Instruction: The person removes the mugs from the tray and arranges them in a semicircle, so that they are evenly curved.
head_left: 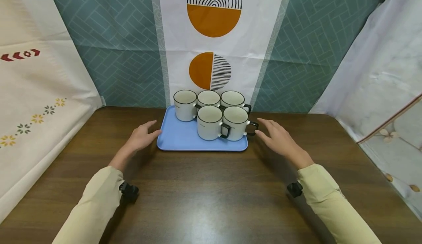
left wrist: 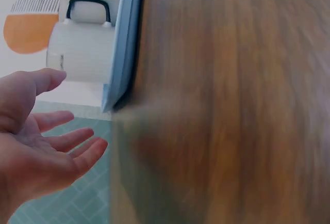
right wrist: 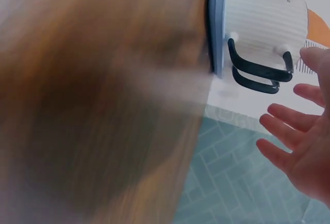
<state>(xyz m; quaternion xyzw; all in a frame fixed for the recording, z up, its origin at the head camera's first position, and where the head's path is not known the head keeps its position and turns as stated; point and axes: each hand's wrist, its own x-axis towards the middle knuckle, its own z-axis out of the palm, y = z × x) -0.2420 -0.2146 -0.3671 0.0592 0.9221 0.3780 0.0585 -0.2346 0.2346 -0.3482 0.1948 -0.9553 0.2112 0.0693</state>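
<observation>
Several white mugs with dark rims and black handles stand upright on a blue tray (head_left: 178, 141). Three form the back row; a front mug (head_left: 209, 126) and another front mug (head_left: 234, 126) sit toward the tray's right. My left hand (head_left: 142, 137) is at the tray's left edge, fingers spread and holding nothing. On the other side, my right hand (head_left: 277, 137) reaches beside the front right mug, its fingertips close to the black handle (head_left: 252, 127). In the right wrist view that hand's fingers (right wrist: 281, 154) are spread, with nothing in them.
The tray lies on a brown wooden table (head_left: 197, 192), near its back edge. Behind hangs a patterned curtain (head_left: 125, 53) with a white panel. White cloths hang at the left (head_left: 39, 90) and right (head_left: 389, 71) sides.
</observation>
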